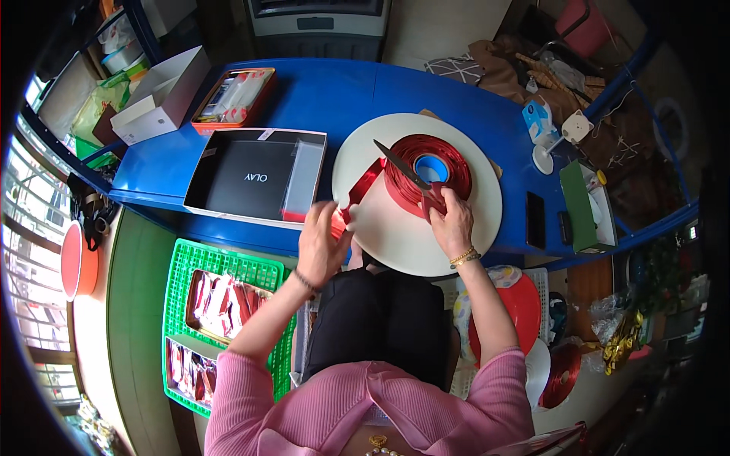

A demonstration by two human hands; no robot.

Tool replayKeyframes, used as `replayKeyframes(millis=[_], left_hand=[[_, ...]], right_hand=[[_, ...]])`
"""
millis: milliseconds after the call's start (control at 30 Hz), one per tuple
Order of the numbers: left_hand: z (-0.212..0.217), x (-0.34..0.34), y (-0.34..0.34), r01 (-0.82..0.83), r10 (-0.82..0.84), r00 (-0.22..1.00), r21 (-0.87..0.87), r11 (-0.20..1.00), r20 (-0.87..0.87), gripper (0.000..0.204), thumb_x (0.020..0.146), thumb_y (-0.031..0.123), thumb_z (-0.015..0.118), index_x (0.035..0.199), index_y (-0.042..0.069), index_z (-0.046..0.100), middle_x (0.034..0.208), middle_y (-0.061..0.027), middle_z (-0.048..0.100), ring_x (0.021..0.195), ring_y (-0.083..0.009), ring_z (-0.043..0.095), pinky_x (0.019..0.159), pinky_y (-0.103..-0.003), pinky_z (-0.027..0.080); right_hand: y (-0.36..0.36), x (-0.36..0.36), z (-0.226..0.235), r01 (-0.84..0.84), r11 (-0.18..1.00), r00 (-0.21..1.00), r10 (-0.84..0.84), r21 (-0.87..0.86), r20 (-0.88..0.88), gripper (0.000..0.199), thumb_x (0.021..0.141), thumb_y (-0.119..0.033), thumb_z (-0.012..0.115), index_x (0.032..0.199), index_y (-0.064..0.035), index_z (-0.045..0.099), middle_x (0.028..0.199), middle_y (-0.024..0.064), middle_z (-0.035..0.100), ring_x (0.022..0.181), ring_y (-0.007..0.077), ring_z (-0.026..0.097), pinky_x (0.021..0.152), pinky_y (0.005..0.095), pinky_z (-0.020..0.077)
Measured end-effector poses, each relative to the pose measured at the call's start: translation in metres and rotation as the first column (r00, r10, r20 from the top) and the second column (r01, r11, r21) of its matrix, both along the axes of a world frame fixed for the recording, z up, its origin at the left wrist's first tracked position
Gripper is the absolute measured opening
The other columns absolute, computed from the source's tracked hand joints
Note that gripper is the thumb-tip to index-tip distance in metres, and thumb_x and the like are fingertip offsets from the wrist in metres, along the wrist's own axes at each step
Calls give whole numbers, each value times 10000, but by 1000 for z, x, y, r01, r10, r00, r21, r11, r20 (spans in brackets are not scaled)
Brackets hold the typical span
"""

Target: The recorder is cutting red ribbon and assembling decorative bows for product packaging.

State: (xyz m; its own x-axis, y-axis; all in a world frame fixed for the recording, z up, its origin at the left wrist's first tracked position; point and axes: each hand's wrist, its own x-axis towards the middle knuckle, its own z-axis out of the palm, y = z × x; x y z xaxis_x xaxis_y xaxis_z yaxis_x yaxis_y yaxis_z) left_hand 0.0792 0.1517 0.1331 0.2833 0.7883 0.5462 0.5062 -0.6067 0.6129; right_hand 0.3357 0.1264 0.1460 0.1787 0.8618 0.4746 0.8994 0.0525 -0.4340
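A long blue table (342, 95) fills the upper half of the view, seen from above by a person in pink sleeves. On the table, straight ahead of the person, lies a round white board (395, 235). To the left of the board sits an open black box (255, 176) with a clear lid. Below the table's near edge, to the left, a green plastic crate (182, 270) holds red packets. On the board rests a large roll of shiny red ribbon (445, 159) with a blue core, and black scissors (403, 166) lie across it. The right hand (452, 220) pinches the ribbon at the roll's near edge. The left hand (323, 243), at the board's left rim, grips the loose ribbon end (363, 186), fingers closed.
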Motion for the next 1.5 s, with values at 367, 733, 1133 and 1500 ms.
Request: replayKeyframes(millis=[367, 733, 1133, 1500], left_hand=[[-17, 30, 70, -160, 5, 866, -267, 950, -500, 126, 662, 161, 600, 737, 64, 574, 706, -157, 616, 729, -335, 616, 631, -420, 491], [-67, -44, -64, 4, 19, 997, -296, 955, 74, 283, 666, -60, 546, 928, 9, 467, 829, -138, 518, 739, -275, 547, 645, -346, 458], [-88, -19, -10, 689, 43, 699, -688, 229, 714, 266, 906, 211, 551, 1083, 12, 543, 931, -77, 640, 860, -137, 617, 717, -246, 490], [-70, -18, -11, 722, 168, 662, -681, 119, 731, 121, 887, 64, 520, 974, -7, 564, 851, -117, 644, 740, -187, 647, 710, -300, 532]], right_hand=[[-13, -2, 8, -66, 997, 993, 62, -31, -100, 369, 695, -85, 662, 1030, -30, 516, 917, 146, 619, 864, 326, 572, 793, 400, 407], [4, -10, -5, -104, 994, 994, 105, -39, 21, 317, 725, -94, 622, 998, -27, 475, 946, 163, 595, 921, 326, 550, 893, 454, 358], [6, 21, -10, -8, 999, 1000, 9, -40, 20, 304, 740, -239, 698, 865, -51, 495, 746, 148, 610, 746, 368, 553, 780, 456, 400], [12, 53, 10, -81, 968, 993, 59, -239, -99, 308, 786, -290, 686, 903, -52, 531, 759, 137, 625, 691, 295, 610, 607, 379, 447]])
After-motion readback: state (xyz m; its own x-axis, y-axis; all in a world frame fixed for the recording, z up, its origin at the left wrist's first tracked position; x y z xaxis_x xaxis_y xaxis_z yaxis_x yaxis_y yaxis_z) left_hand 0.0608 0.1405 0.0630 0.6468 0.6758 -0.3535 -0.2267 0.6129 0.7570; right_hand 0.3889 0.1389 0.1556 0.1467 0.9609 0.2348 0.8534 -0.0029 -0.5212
